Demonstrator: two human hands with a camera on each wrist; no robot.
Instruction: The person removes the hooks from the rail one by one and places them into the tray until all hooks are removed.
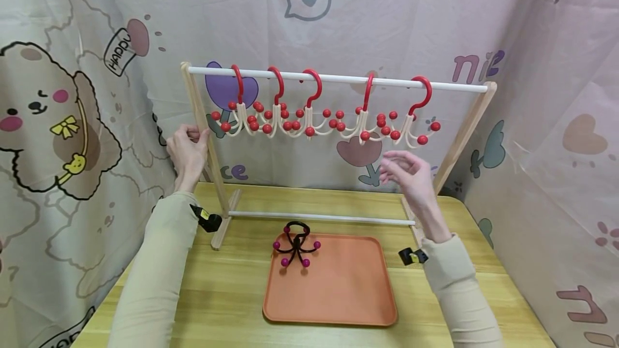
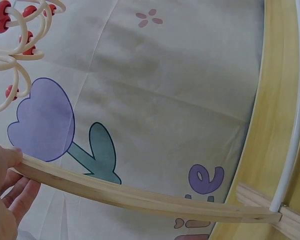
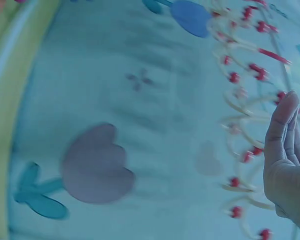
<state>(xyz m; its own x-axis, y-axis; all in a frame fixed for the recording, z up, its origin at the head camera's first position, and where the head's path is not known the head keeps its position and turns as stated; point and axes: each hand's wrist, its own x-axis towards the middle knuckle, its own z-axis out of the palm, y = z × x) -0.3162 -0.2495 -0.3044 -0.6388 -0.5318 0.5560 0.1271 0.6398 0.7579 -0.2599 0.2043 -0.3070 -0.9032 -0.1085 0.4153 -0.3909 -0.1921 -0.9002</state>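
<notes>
Clearly, the rack (image 1: 338, 79) stood at the far side of the table (image 1: 222, 291), and the left hand (image 1: 187, 152) pinched its left post (image 1: 214, 164) between thumb and fingers. The rack had two wooden posts, two feet and two white bars, one high and one low. Five red hangers (image 1: 309, 117), with red hooks and cream prongs ending in red balls, hung in a row from the upper bar. The right hand (image 1: 411, 176) was raised near the two rightmost, its fingers loosely bent and close together, gripping nothing. One orange tray (image 1: 338, 294) lay in front of the lower bar (image 1: 319, 217). On its far left corner was one black hanger (image 1: 297, 243) with at least five pink balls, its hook reaching past the tray's far edge. Printed curtains (image 1: 387, 20) surrounded the table.
</notes>
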